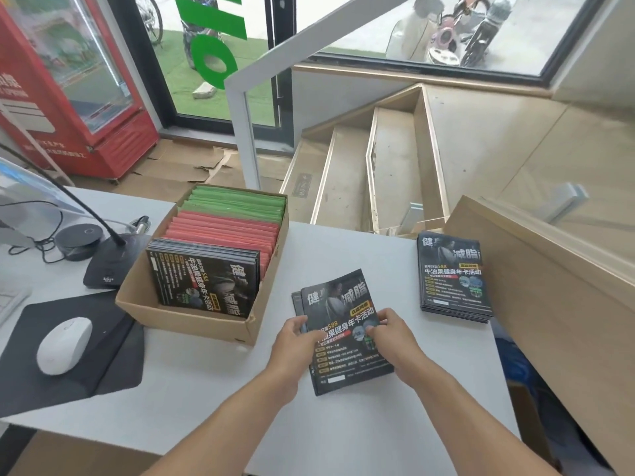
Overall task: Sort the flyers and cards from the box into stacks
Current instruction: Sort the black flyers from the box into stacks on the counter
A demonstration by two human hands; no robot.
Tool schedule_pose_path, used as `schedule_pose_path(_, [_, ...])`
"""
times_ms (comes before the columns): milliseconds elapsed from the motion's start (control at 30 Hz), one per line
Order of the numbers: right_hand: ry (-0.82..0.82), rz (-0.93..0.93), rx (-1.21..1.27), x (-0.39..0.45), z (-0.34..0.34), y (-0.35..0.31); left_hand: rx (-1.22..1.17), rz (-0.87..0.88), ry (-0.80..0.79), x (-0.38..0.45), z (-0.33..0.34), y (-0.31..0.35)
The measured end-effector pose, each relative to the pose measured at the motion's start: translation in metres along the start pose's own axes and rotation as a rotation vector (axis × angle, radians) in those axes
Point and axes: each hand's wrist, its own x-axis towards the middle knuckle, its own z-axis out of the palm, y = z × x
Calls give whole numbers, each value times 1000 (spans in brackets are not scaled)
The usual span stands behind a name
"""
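Both hands are gripping one small bundle of black flyers [343, 331] near the front of the white surface [213, 389] — the left hand [295, 338] curling over its left edge, the right hand [391, 333] pinching its right side with fingertips on the printed face. Going from the left, a white mouse [64, 345] is lying on a black mouse pad [113, 365], and behind it a gooseneck microphone base [110, 266] is sitting beside a round black puck [79, 237]. Next, a cardboard box [185, 317] is holding black flyers at the front [206, 280], red cards [223, 231] in the middle and green cards [237, 202] at the back. Right of the hands, well apart, a neat stack of black flyers [452, 276] is resting near the surface's far right edge — just beside a wooden ledge [549, 286].
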Motion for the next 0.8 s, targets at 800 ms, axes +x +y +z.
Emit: schedule_pose_path(800, [423,-295,509,-27,-76,-50,951,694,-159,25,13,-18])
